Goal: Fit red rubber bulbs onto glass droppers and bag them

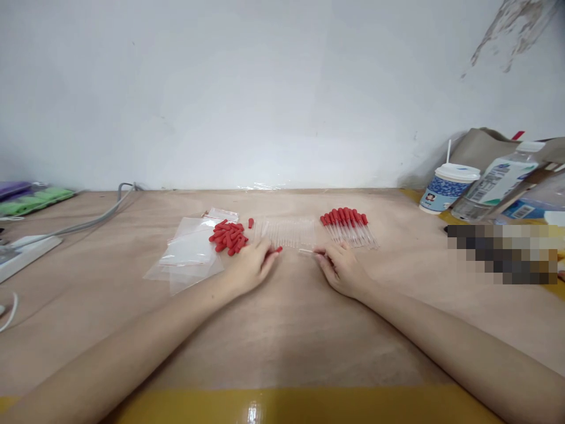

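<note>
Between the fingertips of my left hand (253,264) is a red rubber bulb (279,249), pointing right. My right hand (343,268) pinches a clear glass dropper tube (306,252), whose end points left toward the bulb, with a gap between them. Behind my hands lies a row of bare glass tubes (286,232). A pile of loose red bulbs (228,237) sits beyond my left hand, with a single bulb (251,223) just right of it. Past my right hand, several droppers with red bulbs fitted (346,221) lie side by side.
Clear plastic bags (188,247) lie left of the bulb pile. A grey cable (95,221) and a white power strip (30,253) are at the far left. At the right stand a lidded paper cup (449,188) with a straw and a tilted plastic bottle (498,182).
</note>
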The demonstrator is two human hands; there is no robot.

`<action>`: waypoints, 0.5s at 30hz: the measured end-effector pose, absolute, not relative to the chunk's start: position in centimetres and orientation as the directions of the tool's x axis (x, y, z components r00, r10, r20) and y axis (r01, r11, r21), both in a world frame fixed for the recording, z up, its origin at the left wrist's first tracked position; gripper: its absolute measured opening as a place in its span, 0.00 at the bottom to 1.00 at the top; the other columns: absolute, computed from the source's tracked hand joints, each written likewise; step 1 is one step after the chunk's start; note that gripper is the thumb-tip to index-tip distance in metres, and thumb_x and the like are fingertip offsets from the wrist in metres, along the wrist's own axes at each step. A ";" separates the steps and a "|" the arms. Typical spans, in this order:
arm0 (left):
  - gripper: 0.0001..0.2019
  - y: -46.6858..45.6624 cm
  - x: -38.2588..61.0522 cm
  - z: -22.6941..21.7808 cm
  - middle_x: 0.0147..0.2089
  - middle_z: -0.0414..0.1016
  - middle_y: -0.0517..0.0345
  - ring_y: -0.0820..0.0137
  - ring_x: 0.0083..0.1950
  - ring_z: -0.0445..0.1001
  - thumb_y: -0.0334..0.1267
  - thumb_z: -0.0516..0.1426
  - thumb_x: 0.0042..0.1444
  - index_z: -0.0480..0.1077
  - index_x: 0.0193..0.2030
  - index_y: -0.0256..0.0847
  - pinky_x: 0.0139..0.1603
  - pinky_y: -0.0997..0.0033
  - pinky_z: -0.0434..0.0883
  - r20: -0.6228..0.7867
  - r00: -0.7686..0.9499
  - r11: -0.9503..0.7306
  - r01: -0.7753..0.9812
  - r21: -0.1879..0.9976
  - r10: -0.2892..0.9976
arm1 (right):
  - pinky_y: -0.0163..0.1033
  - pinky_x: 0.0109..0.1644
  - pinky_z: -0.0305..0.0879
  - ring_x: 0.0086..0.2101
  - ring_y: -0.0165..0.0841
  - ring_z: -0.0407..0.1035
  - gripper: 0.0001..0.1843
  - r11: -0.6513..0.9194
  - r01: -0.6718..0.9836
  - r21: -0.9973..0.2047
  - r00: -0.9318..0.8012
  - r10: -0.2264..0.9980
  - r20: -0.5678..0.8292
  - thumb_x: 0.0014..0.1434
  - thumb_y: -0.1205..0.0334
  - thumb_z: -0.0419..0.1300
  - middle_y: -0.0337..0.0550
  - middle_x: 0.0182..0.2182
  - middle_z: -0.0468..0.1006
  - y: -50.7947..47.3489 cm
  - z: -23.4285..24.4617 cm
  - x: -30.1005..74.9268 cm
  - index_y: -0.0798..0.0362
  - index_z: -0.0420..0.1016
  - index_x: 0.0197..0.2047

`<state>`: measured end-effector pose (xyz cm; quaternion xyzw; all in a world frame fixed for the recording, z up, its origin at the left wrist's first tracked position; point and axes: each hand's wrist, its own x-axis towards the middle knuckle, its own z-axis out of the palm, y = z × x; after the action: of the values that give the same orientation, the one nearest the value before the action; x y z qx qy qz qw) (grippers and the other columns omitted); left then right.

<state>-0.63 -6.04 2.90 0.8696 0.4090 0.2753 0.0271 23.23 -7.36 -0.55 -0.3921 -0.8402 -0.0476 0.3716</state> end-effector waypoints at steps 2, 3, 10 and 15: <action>0.07 -7.6 -0.6 1.6 0.31 0.69 0.56 0.70 0.32 0.69 0.37 0.47 0.60 0.62 0.34 0.39 0.33 0.70 0.67 0.452 0.529 -0.691 0.619 0.374 0.718 | 0.40 0.40 0.55 0.28 0.30 0.66 0.10 0.713 0.669 -0.212 -0.441 0.610 0.659 0.62 0.65 0.46 0.42 0.31 0.75 -7.7 -0.5 22.9 0.54 0.67 0.40; 0.07 -8.1 -0.6 1.1 0.31 0.69 0.57 0.71 0.31 0.69 0.38 0.48 0.60 0.62 0.33 0.39 0.32 0.71 0.67 0.450 0.517 -0.684 0.595 0.422 0.728 | 0.40 0.40 0.54 0.28 0.29 0.66 0.09 0.726 0.655 -0.208 -0.455 0.599 0.659 0.62 0.65 0.46 0.42 0.31 0.75 -7.9 -0.5 22.8 0.54 0.67 0.40; 0.09 -8.1 -0.2 0.7 0.39 0.71 0.53 0.69 0.38 0.71 0.38 0.50 0.60 0.66 0.45 0.39 0.38 0.69 0.69 0.475 0.490 -0.682 0.515 0.519 0.731 | 0.39 0.40 0.53 0.28 0.28 0.67 0.09 0.743 0.650 -0.157 -0.509 0.580 0.637 0.61 0.65 0.48 0.41 0.31 0.76 -8.5 -0.5 22.3 0.53 0.68 0.40; 0.10 -8.4 0.0 1.4 0.36 0.71 0.54 0.70 0.36 0.70 0.37 0.49 0.61 0.70 0.39 0.38 0.38 0.70 0.67 0.479 0.535 -0.718 0.523 0.459 0.696 | 0.39 0.40 0.52 0.28 0.28 0.66 0.09 0.765 0.621 -0.169 -0.537 0.572 0.620 0.62 0.64 0.48 0.39 0.29 0.76 -8.3 -0.7 22.4 0.52 0.69 0.40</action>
<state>-0.03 -8.37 1.37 0.8663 0.3517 0.3297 0.1311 22.41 -8.27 -0.72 -0.3406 -0.8759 -0.0358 0.3399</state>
